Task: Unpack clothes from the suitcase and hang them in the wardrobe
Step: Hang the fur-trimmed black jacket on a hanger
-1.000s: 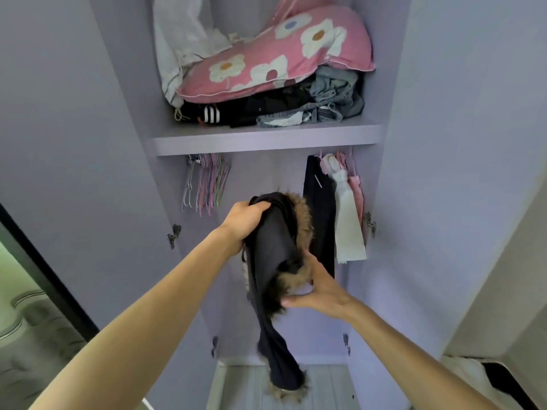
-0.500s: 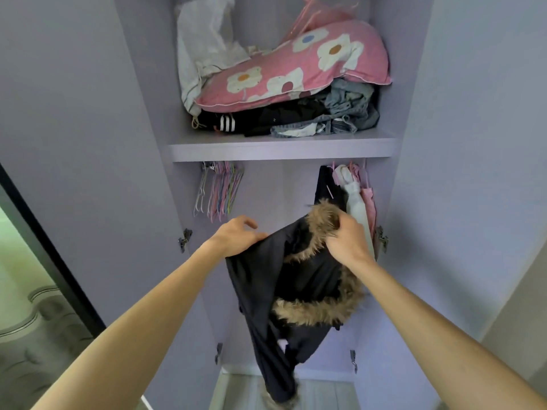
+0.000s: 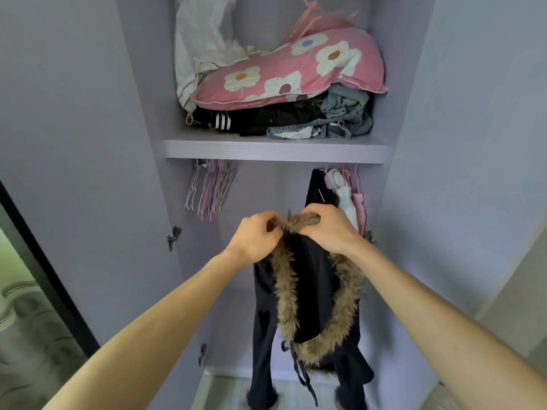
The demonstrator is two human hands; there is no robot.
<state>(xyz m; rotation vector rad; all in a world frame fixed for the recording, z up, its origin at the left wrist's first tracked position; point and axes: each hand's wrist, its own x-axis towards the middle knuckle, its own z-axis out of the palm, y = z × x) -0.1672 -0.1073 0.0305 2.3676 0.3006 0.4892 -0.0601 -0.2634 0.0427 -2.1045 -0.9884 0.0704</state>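
A black garment with a brown fur trim [image 3: 310, 294] hangs in front of the open lilac wardrobe [image 3: 275, 150]. My left hand [image 3: 256, 238] and my right hand [image 3: 328, 229] pinch the fur collar at its top, close together, and the garment's body and sleeves dangle down toward the wardrobe floor. Empty pastel hangers [image 3: 211, 187] hang in a bunch at the left of the rail. Hung clothes [image 3: 340, 193], black, white and pink, sit at the right of the rail, just behind my right hand. The suitcase is out of sight.
The shelf above holds a pink flowered pillow [image 3: 296, 69], white fabric [image 3: 201, 42], and folded dark and denim clothes [image 3: 296, 119]. Wardrobe doors stand open on both sides. A dark door frame [image 3: 44, 276] and a patterned floor show at the lower left.
My hands have come together at the top of the fur collar and lifted it. The garment now hangs straighter, its fur loop opened out below my hands.
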